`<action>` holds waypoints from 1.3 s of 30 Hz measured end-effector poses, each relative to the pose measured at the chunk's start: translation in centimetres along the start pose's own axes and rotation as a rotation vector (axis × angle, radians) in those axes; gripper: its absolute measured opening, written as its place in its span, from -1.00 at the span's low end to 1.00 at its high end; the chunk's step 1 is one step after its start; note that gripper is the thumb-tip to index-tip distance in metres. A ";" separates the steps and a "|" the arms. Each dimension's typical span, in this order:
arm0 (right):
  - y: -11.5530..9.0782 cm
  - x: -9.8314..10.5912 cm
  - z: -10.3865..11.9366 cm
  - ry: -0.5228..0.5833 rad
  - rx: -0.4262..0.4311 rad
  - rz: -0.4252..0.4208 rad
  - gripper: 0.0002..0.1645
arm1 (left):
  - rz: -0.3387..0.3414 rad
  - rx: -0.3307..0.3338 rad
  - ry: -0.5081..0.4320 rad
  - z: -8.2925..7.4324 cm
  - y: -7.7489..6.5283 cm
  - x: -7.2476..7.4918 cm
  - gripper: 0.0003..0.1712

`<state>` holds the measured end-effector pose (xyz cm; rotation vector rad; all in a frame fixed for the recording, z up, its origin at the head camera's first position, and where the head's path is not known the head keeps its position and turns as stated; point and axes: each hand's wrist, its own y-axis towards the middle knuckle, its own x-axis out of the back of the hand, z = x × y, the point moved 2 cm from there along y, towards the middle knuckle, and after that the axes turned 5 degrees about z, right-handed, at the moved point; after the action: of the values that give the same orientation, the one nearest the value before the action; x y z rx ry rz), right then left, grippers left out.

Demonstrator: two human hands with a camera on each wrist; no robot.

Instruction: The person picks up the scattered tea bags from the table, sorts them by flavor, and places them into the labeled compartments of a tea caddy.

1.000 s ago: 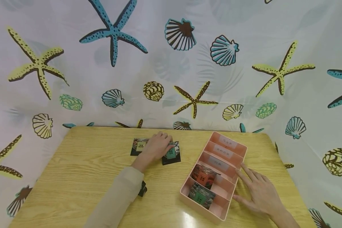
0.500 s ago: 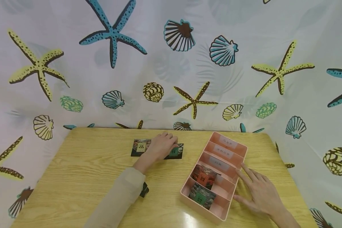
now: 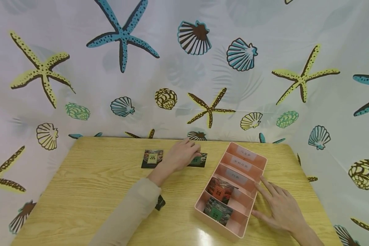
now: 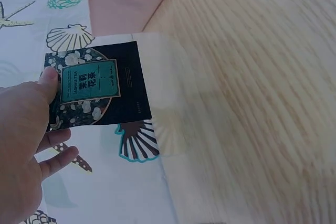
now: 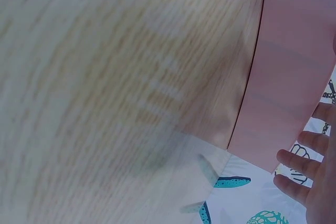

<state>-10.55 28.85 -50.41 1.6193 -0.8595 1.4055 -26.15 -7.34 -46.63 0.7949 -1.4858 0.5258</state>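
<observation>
My left hand (image 3: 182,155) pinches a dark jasmine tea bag packet (image 4: 90,85) with a teal label by one edge, thumb on its printed face. In the head view that packet is partly hidden behind the fingers. Against the right side of a pink divided box (image 3: 250,212) my right hand (image 3: 279,206) rests with straight, spread fingers. A packet with a red label (image 3: 219,191) and one with a green label (image 3: 216,212) stand in the two nearest compartments. White paper labels mark the farther compartments.
A packet with a yellow label (image 3: 152,158) lies on the wooden table (image 3: 89,184) left of my left hand. Another dark packet (image 3: 160,203) is mostly covered by my left sleeve. A shell-and-starfish cloth (image 3: 172,75) hangs behind the table.
My left hand has moved right with the jasmine tea packet, away from the yellow-labelled one and closer to the box. The packet has turned and risen slightly. My right hand stays in place.
</observation>
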 end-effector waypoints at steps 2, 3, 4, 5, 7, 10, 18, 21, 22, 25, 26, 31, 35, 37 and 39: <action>0.0 0.0 0.0 -0.004 0.000 0.002 0.13 | -0.011 -0.006 0.000 -0.2 0.2 0.3 -0.75; 0.0 0.0 0.0 -0.006 -0.001 0.004 0.14 | -0.015 -0.008 0.001 -0.3 0.2 0.4 -0.74; 0.1 0.0 0.0 -0.008 -0.001 0.005 0.14 | -0.023 -0.011 0.003 -0.4 0.3 0.5 -0.74; 0.1 0.0 0.0 -0.008 -0.002 0.006 0.14 | -0.034 -0.016 0.009 -0.5 0.4 0.6 -0.74; 0.1 0.1 0.0 -0.007 -0.003 0.007 0.14 | -0.055 -0.030 0.022 -0.8 0.7 0.9 -0.75; 0.1 0.1 0.1 -0.008 -0.005 0.007 0.14 | -0.077 -0.053 0.042 -1.3 1.0 1.5 -0.75; 0.1 0.1 0.1 -0.008 0.000 -0.008 0.13 | -0.105 -0.094 0.058 -2.8 1.7 2.8 -0.72; 0.1 0.1 0.2 -0.008 0.003 -0.010 0.13 | -0.131 -0.115 0.056 -3.2 1.9 2.9 -0.74; 0.1 0.0 0.2 -0.006 0.002 -0.008 0.13 | -0.139 -0.123 0.053 -3.4 2.0 2.9 -0.74; 0.0 0.0 0.2 -0.002 -0.008 -0.004 0.13 | -0.161 -0.131 0.043 -3.8 2.3 3.0 -0.76; 0.0 0.0 0.2 0.000 -0.010 -0.004 0.13 | -0.163 -0.131 0.039 -4.0 2.4 3.1 -0.75; 0.0 0.0 0.3 0.004 -0.007 -0.017 0.13 | -0.158 -0.129 -0.008 -4.7 3.2 3.2 -0.76; 0.0 0.1 0.3 0.002 -0.004 -0.023 0.13 | -0.141 -0.139 -0.026 -5.3 3.7 3.2 -0.76; -0.1 0.0 0.3 0.001 -0.002 -0.025 0.12 | -0.140 -0.146 -0.023 -5.6 4.0 3.2 -0.75; -0.1 0.0 0.2 0.001 -0.001 -0.026 0.12 | -0.129 -0.154 -0.025 -6.0 4.3 3.2 -0.75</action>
<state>-10.39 28.65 -50.43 1.6238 -0.8357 1.3868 -25.19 -0.62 -42.31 0.7726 -1.4676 0.3020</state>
